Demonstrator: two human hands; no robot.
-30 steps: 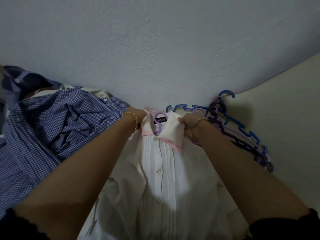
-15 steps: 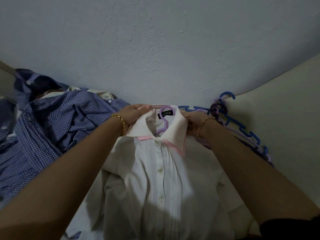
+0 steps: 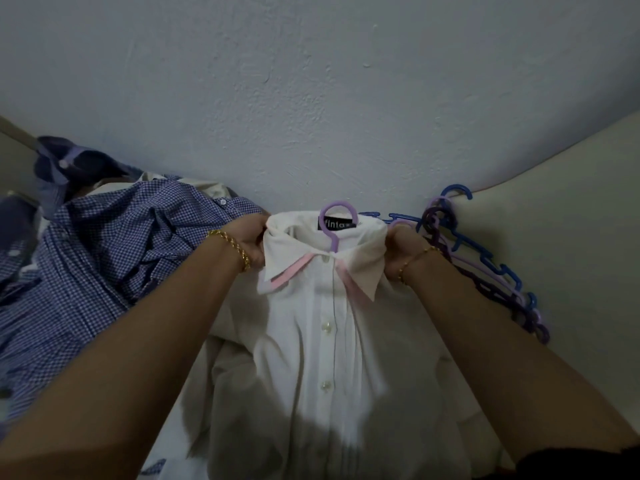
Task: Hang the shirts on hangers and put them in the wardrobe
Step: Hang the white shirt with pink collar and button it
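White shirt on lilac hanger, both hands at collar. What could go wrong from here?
1. The left hand and right hand grip the white shirt by its collar, not the lilac hanger; if lifted this way, the hanger may slip out.
2. The spare hangers lie close beside the right hand and could snag.

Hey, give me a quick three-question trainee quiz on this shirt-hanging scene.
1. True or false: the lilac hanger has its hook sticking out of the white shirt at the collar.
2. What do the left hand and the right hand grip? A) the shirt's collar B) its sleeves C) its buttons
3. Fill in: the spare hangers lie to the person's ____.
Key: 1 true; 2 A; 3 right.
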